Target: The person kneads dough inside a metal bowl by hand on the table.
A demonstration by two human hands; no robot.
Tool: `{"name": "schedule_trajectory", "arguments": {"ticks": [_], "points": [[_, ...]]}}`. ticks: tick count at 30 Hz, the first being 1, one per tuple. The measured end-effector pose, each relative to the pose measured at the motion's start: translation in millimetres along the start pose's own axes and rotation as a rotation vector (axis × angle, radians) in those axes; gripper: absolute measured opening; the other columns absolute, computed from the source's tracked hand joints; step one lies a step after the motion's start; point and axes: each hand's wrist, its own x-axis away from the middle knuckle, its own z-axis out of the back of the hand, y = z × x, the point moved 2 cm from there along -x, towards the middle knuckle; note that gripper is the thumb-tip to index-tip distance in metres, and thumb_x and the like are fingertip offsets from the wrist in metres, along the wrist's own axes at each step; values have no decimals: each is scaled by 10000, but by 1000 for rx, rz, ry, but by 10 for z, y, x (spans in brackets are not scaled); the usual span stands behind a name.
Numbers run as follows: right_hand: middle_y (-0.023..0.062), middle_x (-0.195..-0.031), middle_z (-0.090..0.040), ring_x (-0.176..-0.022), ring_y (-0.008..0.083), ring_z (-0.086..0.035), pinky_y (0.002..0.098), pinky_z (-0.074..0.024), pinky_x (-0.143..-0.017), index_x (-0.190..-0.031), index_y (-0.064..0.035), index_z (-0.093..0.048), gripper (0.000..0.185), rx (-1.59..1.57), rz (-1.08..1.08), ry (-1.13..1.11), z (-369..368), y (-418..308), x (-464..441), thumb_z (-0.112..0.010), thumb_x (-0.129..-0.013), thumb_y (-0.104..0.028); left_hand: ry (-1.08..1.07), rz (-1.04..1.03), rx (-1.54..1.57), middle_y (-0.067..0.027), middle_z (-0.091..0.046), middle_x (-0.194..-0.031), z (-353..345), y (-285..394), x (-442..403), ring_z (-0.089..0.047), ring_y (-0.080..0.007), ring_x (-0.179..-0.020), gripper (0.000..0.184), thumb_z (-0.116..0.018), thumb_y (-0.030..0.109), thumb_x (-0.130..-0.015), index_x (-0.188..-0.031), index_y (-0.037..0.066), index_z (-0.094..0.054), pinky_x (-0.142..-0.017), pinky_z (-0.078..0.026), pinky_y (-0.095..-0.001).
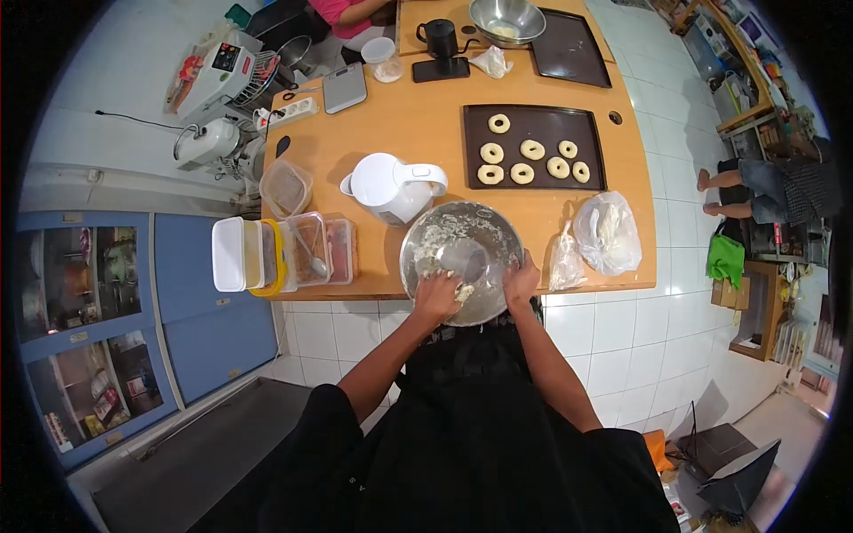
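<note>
A large steel mixing bowl (494,233) sits at the table's front edge, its inner wall smeared with flour and wet bits of dough. My left hand (437,298) reaches inside with fingers curled into a lump of dough (464,293), sticky scraps clinging to them. Most of the fingertips are hidden in the bowl. On the right side, my right hand (522,282) grips the rim, thumb toward the inside. Just behind the bowl stands a white electric kettle (391,188). Two plastic bags, one small (567,259) and one larger (608,235), lie to the right, both holding pale contents.
A dark baking tray (533,182) carries several dough rings. Tubs (229,256) crowd the left edge. Further back are a scale (345,89), a black gooseneck kettle (439,39) and another steel bowl (508,19). One person (351,12) sits at the far side; another (773,182) is at right.
</note>
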Motion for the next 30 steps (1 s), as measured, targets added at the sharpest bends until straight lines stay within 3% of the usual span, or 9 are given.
{"name": "schedule_trajectory", "arguments": {"ticks": [3,6,12,15,19,25,30], "points": [[266,-850,-659,-828,458,-638,472,-495,-729,-1056,2,-615,254,-12,7,-19,-23,-21,-18,-593,-803,-12,-165,55,144,-170,-668,-1032,-301,-119,-262,-609,-378,-1025,473,-709,256,-685,-1125,98,-642,-856,-457,-528],[263,-847,-660,-831,456,-640,468,-499,-730,-1054,9,-612,257,-58,37,-40,-23,-45,-13,-588,-799,-8,-104,130,165,-182,-686,-861,-489,-34,-324,-650,-415,-871,530,-725,277,-692,-1174,101,-592,-889,-453,-510],[273,-817,-649,-808,465,-636,477,-497,-709,-1036,20,-611,238,-95,47,-42,-27,-54,-35,-570,-804,-16,-82,188,69,-184,-653,-1098,-429,126,-451,-611,-374,-1042,482,-683,264,-772,-1178,73,-507,-925,-430,-523],[280,-801,-642,-794,469,-632,469,-495,-692,-1019,28,-608,207,-78,34,-41,-26,-42,-15,-561,-827,-34,29,129,-7,-170,-580,-1233,-584,76,-665,-554,-340,-1154,445,-675,265,-796,-1159,76,-500,-973,-399,-519],[285,-817,-644,-804,471,-631,476,-494,-714,-1029,40,-597,232,-90,-17,-66,-44,20,-31,-548,-809,-12,121,87,-62,-151,-534,-1265,-742,-25,-965,-499,-320,-1217,493,-692,259,-783,-1201,101,-483,-998,-380,-513],[299,-812,-637,-792,486,-617,478,-487,-703,-1012,41,-598,201,-54,10,-40,-11,-24,12,-575,-832,-45,237,294,27,-144,-513,-1268,-684,-48,-1042,-447,-317,-1246,581,-763,314,-686,-1173,119,-513,-999,-362,-508],[295,-809,-638,-787,489,-614,502,-482,-712,-1019,37,-599,241,14,8,3,-51,-36,22,-593,-789,-34,216,318,126,-162,-473,-1308,-657,-34,-911,-428,-344,-1254,558,-738,300,-714,-1191,117,-513,-1009,-346,-527]]}}
